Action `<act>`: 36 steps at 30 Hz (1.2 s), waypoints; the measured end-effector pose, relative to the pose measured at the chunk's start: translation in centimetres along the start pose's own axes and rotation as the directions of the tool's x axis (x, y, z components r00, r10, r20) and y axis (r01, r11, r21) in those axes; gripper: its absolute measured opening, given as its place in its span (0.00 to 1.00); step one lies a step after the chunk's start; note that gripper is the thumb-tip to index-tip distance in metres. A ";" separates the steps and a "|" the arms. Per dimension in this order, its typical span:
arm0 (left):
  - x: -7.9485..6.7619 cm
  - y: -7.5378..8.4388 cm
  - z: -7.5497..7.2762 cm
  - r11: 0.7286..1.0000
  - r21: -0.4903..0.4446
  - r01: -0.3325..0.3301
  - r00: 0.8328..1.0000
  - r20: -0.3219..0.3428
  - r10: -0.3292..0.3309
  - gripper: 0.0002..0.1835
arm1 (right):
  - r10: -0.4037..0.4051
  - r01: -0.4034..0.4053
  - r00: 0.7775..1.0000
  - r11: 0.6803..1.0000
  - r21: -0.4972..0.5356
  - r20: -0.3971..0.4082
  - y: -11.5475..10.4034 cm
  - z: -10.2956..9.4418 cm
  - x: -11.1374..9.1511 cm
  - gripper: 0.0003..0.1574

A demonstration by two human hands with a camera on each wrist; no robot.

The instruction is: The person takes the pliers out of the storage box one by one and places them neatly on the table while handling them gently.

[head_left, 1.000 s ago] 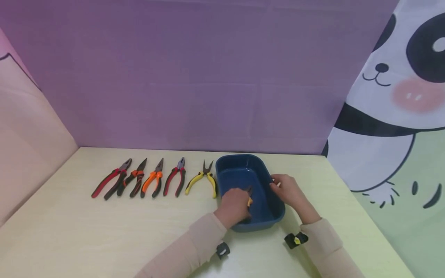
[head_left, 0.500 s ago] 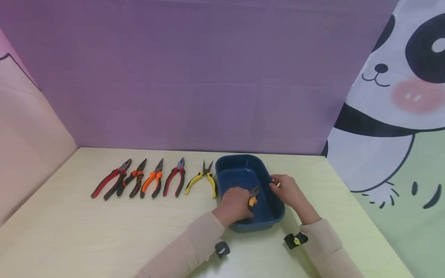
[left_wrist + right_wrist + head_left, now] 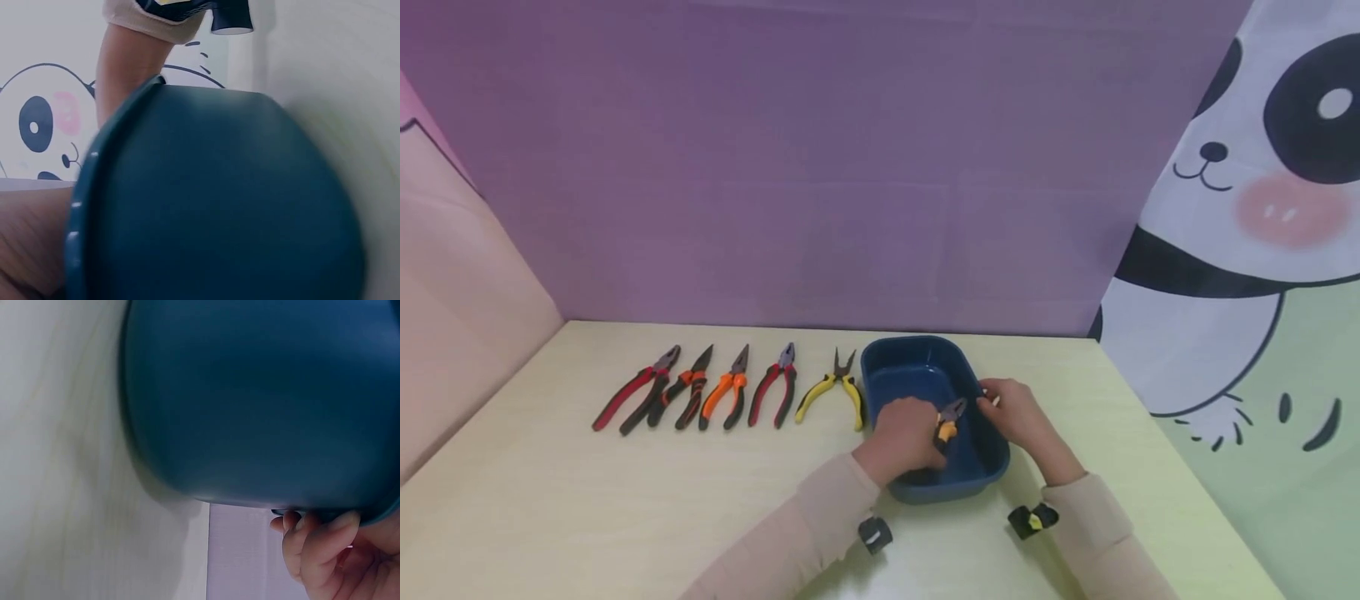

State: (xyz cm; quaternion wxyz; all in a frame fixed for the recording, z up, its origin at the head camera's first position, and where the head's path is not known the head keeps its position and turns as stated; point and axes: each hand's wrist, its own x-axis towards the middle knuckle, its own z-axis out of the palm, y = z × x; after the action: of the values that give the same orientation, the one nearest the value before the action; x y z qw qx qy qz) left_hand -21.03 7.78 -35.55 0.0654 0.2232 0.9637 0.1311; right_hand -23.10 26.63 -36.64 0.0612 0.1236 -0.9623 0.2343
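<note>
My left hand (image 3: 904,435) reaches over the near left rim of a blue plastic basin (image 3: 917,383). It holds pliers (image 3: 947,427) with orange-yellow and black handles low inside the basin, their grey metal head pointing away and to the right. The handle ends are hidden under the hand. On the basin's right side, my right hand (image 3: 1017,415) grips the rim. The right wrist view shows the curled fingers of that hand (image 3: 331,550) at the rim, beside the basin's outer wall (image 3: 250,412). Only part of the left hand (image 3: 31,237) appears in the left wrist view.
Left of the basin, several pliers lie in a row on the pale table (image 3: 625,517). Yellow-handled pliers (image 3: 831,383) are nearest the basin, and large red-and-black pliers (image 3: 640,392) are at the far left. A purple backdrop (image 3: 820,167) stands behind the table.
The head of the pliers in my left hand has shifted rightward and shows more clearly beyond the fingers. My right hand stays at the rim. The whole head view has shifted slightly.
</note>
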 end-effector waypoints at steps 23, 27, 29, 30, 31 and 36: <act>-1.7 -0.6 -3.5 1.000 0.017 0.011 0.998 -0.055 -0.010 0.20 | 0.004 -0.004 1.000 1.000 -0.006 -0.005 -0.2 0.2 0.1 0.16; -1.9 -1.3 -3.4 1.000 0.019 0.018 0.998 -0.059 -0.016 0.20 | 0.000 0.000 1.000 1.000 -0.007 -0.001 0.0 0.3 0.1 0.16; -2.1 -1.6 -3.5 0.999 0.025 0.026 0.998 -0.062 -0.024 0.20 | -0.015 0.015 1.000 1.000 -0.012 -0.011 0.0 0.3 0.0 0.16; -2.1 -1.8 -3.6 0.999 0.030 0.032 0.998 -0.061 -0.030 0.20 | -0.023 0.023 1.000 1.000 -0.014 -0.018 0.1 0.3 0.0 0.16; -2.1 -1.9 -3.7 0.998 0.036 0.042 0.998 -0.058 -0.040 0.20 | -0.030 0.030 0.999 0.999 -0.016 -0.022 0.1 0.3 0.0 0.16; -2.3 -2.6 -3.9 0.997 0.040 0.063 0.996 -0.072 -0.060 0.21 | -0.083 0.083 0.995 0.997 0.002 -0.063 0.4 0.4 -0.1 0.14</act>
State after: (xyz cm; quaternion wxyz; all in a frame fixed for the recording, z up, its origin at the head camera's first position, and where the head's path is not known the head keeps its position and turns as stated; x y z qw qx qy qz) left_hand -20.76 3.62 -32.39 0.0307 0.1900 0.9744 0.1163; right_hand -23.16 26.74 -37.19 0.1008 0.1561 -0.9535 0.2375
